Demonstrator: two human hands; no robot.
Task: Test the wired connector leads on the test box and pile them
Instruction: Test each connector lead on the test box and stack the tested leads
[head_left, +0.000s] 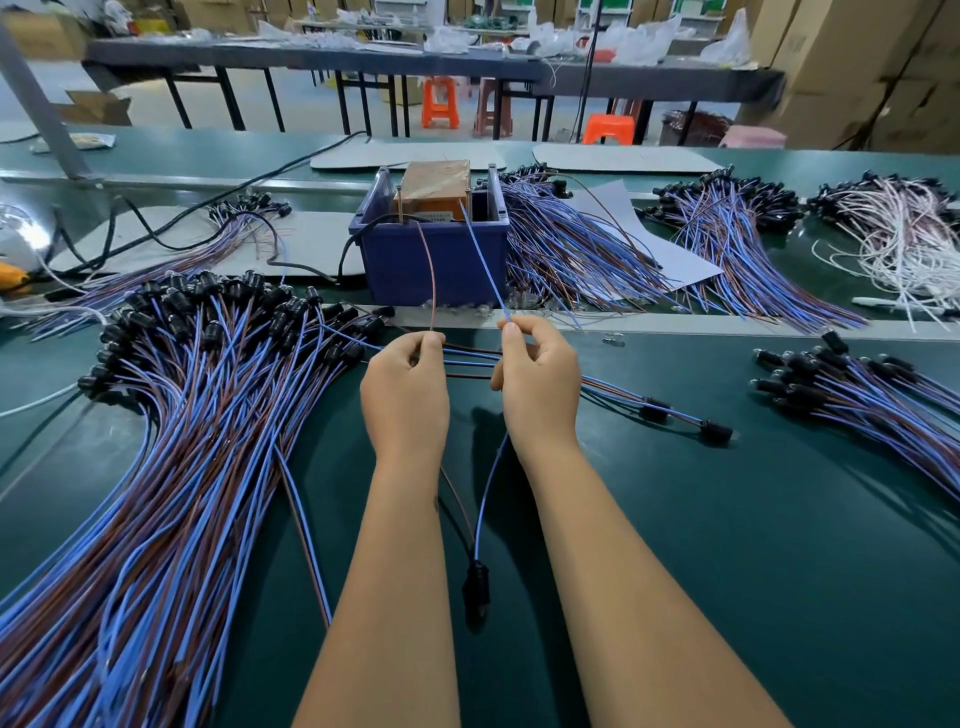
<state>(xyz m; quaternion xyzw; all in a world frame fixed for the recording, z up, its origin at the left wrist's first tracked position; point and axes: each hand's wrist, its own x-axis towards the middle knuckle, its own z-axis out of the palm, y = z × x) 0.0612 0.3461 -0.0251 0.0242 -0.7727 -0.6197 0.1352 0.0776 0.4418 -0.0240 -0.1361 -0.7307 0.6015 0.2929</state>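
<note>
One lead is under test: its brown wire (432, 270) and blue wire (483, 260) rise apart from the hands toward the test box (434, 254), their bare ends reaching up to the box's top, seemingly at its contact posts, while the lead's black connector (476, 584) dangles below, between the forearms. The left hand (405, 384) pinches the brown wire between thumb and fingertips; the right hand (540, 379) pinches the blue one likewise, which keeps the two ends separate so each can meet its own contact. A few more leads (649, 402) run across the green table (727, 545) under the hands. A large pile (182, 415) fans out at left, other bundles (857, 395) lie at right and behind the box.
</note>
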